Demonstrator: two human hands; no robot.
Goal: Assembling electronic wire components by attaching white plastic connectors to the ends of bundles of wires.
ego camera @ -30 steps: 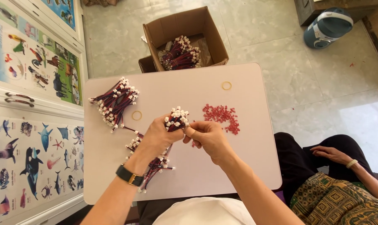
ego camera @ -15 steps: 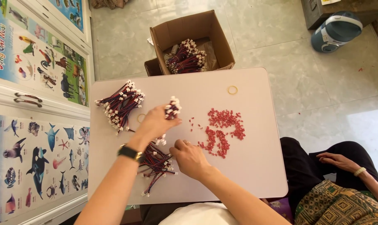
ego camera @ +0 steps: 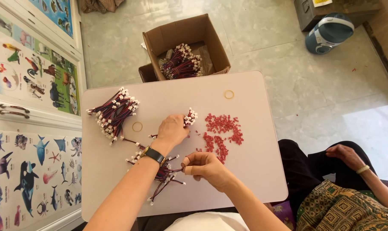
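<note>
Two hands busy | L hand (ego camera: 173,129) clamps small wire bundle (ego camera: 189,116), mid-frame by red caps (ego camera: 219,132) | R hand (ego camera: 204,167) pinches one lead from loose wires (ego camera: 162,173), lower centre — keep plug ends level, pull singly.

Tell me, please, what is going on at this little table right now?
A person sits at a white table sorting short red-and-black wire leads with white plugs. The left hand grips a small bunch of leads, while the right hand pinches one from the loose pile. Small red pieces lie beside them.
</note>
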